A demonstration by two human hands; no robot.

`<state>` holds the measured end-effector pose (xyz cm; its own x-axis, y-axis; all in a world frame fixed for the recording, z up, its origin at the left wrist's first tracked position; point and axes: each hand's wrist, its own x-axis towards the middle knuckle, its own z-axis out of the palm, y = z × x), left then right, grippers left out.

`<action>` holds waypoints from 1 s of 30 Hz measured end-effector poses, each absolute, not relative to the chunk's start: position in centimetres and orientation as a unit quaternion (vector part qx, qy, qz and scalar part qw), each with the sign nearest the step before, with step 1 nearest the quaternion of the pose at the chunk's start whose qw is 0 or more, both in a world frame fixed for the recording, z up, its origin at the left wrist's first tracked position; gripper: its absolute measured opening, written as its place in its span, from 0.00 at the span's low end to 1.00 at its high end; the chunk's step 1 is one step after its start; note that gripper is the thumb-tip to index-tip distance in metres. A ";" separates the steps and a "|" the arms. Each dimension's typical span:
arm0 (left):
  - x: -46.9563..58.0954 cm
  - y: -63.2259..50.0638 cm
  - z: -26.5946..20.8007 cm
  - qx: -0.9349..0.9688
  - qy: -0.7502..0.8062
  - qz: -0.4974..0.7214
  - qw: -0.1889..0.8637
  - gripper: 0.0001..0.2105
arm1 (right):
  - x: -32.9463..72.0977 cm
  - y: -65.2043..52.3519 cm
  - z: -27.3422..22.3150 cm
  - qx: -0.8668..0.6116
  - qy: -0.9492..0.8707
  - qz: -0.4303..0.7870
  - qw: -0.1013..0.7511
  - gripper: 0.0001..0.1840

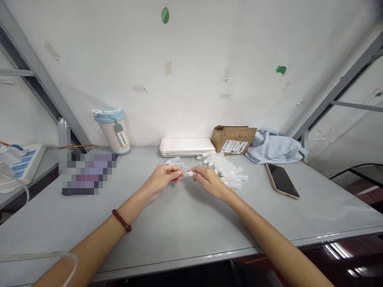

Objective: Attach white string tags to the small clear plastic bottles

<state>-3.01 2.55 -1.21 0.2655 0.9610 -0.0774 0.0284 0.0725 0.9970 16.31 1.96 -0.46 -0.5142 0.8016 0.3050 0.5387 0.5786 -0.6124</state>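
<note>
Over the middle of the table, both hands meet with fingertips only a little apart. My left hand (pixel 163 180) is closed in a pinch on a thin white cord (pixel 186 168), which curves up in a small loop between the hands. A small white plastic piece (pixel 190 173) is pinched in my right hand (pixel 209 181); its far end is hidden by the fingers. Just behind and right of that hand lies a pile of white pieces with clear tubes (pixel 223 165). Several more clear tubes (pixel 174 160) lie behind my left fingertips.
Against the wall stand a tumbler (pixel 115 131), a stack of white trays or cartons (pixel 187 146), a cardboard box (pixel 233 139) and a crumpled light-blue cloth (pixel 275 146). A phone (pixel 282 180) lies at right, a pixelated purple item (pixel 89 173) at left. A power strip (pixel 24 165) is far left.
</note>
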 end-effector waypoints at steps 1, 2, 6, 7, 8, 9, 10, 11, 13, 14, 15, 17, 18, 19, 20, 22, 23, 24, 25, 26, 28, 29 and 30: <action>-3.0 2.5 -1.2 0.547 0.451 0.404 0.578 0.11 | 16.3 2.0 -0.5 -0.398 -0.841 0.227 0.288 0.13; -3.0 2.5 -1.2 0.547 0.452 0.405 0.578 0.11 | 16.3 2.0 -0.5 -0.398 -0.841 0.228 0.287 0.13; -3.0 2.4 -1.1 0.549 0.448 0.408 0.576 0.11 | 16.3 2.0 -0.5 -0.399 -0.839 0.232 0.287 0.13; -3.0 2.4 -1.1 0.549 0.446 0.408 0.577 0.12 | 16.2 2.0 -0.5 -0.400 -0.838 0.233 0.288 0.13; -3.1 2.4 -1.1 0.550 0.445 0.408 0.577 0.12 | 16.2 2.0 -0.4 -0.402 -0.838 0.233 0.287 0.13; -3.1 2.4 -1.1 0.550 0.446 0.407 0.578 0.12 | 16.2 2.0 -0.4 -0.404 -0.837 0.232 0.287 0.13; -3.1 2.4 -1.0 0.550 0.446 0.407 0.577 0.12 | 16.2 2.0 -0.4 -0.404 -0.837 0.233 0.286 0.13; -3.0 2.4 -1.0 0.551 0.447 0.407 0.576 0.12 | 16.2 2.0 -0.4 -0.404 -0.837 0.233 0.285 0.13; -3.0 2.3 -0.9 0.554 0.451 0.404 0.571 0.11 | 16.2 2.0 -0.4 -0.401 -0.839 0.234 0.285 0.13; -2.9 2.3 -0.8 0.557 0.453 0.403 0.567 0.11 | 16.2 2.0 -0.4 -0.401 -0.839 0.233 0.285 0.13; -2.8 2.3 -0.8 0.562 0.457 0.402 0.560 0.11 | 16.2 1.9 -0.4 -0.403 -0.839 0.229 0.286 0.13; -2.7 2.1 -0.7 0.573 0.466 0.402 0.541 0.10 | 16.1 1.9 -0.4 -0.407 -0.839 0.218 0.287 0.13; -2.6 2.1 -0.7 0.579 0.470 0.404 0.530 0.10 | 16.1 1.8 -0.4 -0.408 -0.840 0.213 0.287 0.13; -2.5 2.0 -0.7 0.584 0.474 0.405 0.520 0.10 | 16.0 1.8 -0.5 -0.409 -0.841 0.210 0.286 0.13; -2.4 2.0 -0.8 0.588 0.476 0.406 0.512 0.09 | 16.0 1.8 -0.5 -0.409 -0.841 0.209 0.285 0.14; -2.3 1.9 -0.8 0.595 0.479 0.407 0.501 0.09 | 15.9 1.7 -0.4 -0.410 -0.841 0.215 0.281 0.14; -2.2 1.8 -0.9 0.599 0.479 0.406 0.497 0.09 | 15.9 1.6 -0.4 -0.411 -0.840 0.219 0.279 0.14; -2.2 1.8 -0.9 0.602 0.480 0.405 0.493 0.09 | 15.9 1.6 -0.3 -0.413 -0.838 0.224 0.277 0.14; -2.1 1.8 -0.9 0.604 0.480 0.405 0.491 0.09 | 15.9 1.5 -0.3 -0.415 -0.836 0.230 0.276 0.14; -2.1 1.7 -0.9 0.605 0.482 0.404 0.488 0.08 | 15.9 1.5 -0.3 -0.415 -0.835 0.235 0.275 0.14; -2.0 1.6 -1.0 0.608 0.484 0.401 0.485 0.08 | 16.0 1.4 -0.3 -0.414 -0.834 0.238 0.275 0.14; -1.9 1.5 -1.0 0.610 0.484 0.399 0.483 0.08 | 16.0 1.4 -0.3 -0.412 -0.836 0.238 0.275 0.14; -1.8 1.5 -1.0 0.613 0.484 0.398 0.481 0.08 | 15.9 1.4 -0.4 -0.410 -0.837 0.237 0.274 0.14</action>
